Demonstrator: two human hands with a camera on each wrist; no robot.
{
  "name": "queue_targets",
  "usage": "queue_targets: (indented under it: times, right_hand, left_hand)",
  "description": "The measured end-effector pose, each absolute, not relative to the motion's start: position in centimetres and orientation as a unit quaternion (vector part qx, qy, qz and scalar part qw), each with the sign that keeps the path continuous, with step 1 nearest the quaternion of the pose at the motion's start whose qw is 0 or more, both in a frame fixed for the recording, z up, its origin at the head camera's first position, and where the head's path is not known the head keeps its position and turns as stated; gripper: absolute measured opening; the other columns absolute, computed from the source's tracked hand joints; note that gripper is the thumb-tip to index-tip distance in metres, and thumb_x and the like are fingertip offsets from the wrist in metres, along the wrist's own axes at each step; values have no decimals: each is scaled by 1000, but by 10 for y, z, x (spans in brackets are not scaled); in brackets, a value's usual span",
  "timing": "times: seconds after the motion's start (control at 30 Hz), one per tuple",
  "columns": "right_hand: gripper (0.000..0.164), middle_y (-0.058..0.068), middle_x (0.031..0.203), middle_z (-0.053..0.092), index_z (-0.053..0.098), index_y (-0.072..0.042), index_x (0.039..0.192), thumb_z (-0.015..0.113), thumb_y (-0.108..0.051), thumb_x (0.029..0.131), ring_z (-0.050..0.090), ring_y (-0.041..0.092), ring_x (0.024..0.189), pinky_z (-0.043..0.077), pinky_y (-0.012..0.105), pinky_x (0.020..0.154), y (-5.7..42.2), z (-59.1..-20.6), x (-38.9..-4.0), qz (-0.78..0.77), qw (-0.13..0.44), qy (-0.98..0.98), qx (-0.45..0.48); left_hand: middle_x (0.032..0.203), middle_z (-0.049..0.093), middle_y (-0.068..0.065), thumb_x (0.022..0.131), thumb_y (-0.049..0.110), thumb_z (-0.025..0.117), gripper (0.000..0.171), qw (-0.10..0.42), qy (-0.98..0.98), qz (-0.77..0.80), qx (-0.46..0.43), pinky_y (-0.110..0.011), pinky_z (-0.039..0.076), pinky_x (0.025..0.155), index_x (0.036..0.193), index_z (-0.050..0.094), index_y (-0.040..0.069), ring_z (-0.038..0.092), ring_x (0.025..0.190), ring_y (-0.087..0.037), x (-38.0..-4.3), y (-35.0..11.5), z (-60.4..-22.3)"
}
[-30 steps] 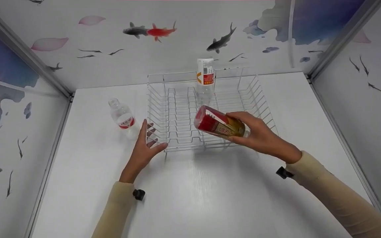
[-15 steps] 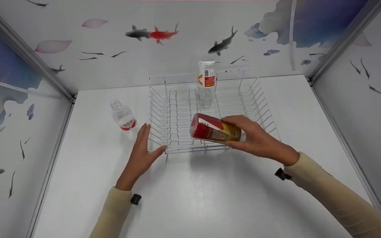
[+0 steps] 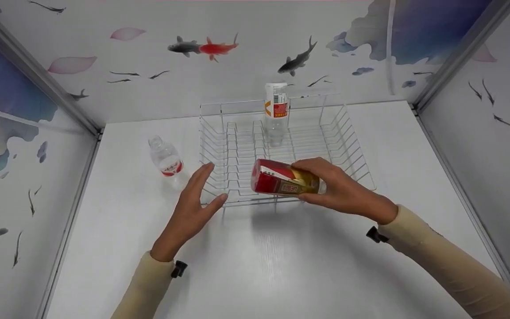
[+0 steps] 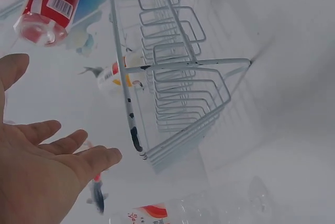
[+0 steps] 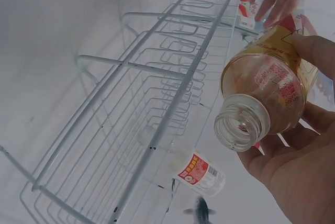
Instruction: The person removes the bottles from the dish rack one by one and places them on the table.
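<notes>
Head view: right hand (image 3: 345, 192) grips the red-gold bottle (image 3: 279, 178), likely light, slick, best held mid-body; left hand (image 3: 188, 215) spread, empty.

The held bottle (image 3: 281, 178) is showing red and gold, with one pale stripe, and near its mouth it is looking colourless. The bottle inside the rack (image 3: 276, 110) is wearing white, red and orange, with a black-and-white barcode, and lower down it is looking transparent. The third bottle (image 3: 167, 158), also transparent, is carrying a band of red and white. The wire rack (image 4: 124, 76) is showing white, speckled with dark spots. The worktop (image 3: 264, 270) is appearing white. On the pale wall (image 3: 148, 98), grey fish (image 3: 296, 61), a red fish (image 3: 217, 48) and pink petals (image 3: 72, 65) are making a pattern. Both sleeves (image 3: 450, 261) are showing plain beige.
</notes>
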State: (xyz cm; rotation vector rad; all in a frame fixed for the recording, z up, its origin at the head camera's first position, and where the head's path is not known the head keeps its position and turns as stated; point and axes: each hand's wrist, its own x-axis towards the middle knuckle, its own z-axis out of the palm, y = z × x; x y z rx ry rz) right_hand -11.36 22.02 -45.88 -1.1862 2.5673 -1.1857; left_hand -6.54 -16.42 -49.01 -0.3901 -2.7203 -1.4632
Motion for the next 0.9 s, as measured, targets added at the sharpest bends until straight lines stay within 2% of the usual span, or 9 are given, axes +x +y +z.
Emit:
queue_targets:
  times: [0.27,0.5,0.7,0.9]
  right_hand:
    - [73,0,155,59,54,-13,158,91,-19,94,53,20,139,58,48,108,216,-458,-109,-371,37,837,-400]
    - [74,-1,155,59,54,-15,158,91,-20,94,53,19,138,58,49,107,215,-459,-107,-367,38,837,-405]
    - [73,-2,153,61,55,-16,158,90,-18,94,55,20,136,59,49,106,211,-458,-107,-363,37,828,-426]
    - [74,-2,155,60,54,-17,159,90,-19,95,54,21,137,60,47,105,206,-456,-105,-344,51,825,-444]
  left_hand:
    - [174,41,-8,104,34,79,81,-2,-854,-481,-199,-57,33,131,171,40,12,36,162,-28,-63,-153,-472]
    - [174,41,-3,102,44,79,84,-45,-850,-479,-214,-61,37,128,172,39,19,35,162,-26,-66,-141,-460]
    - [174,39,1,101,50,79,86,-64,-852,-473,-216,-64,36,128,172,38,24,33,163,-25,-67,-135,-460]
    - [173,41,1,98,49,82,89,-76,-845,-479,-224,-61,40,126,172,39,22,36,160,-25,-67,-129,-461]
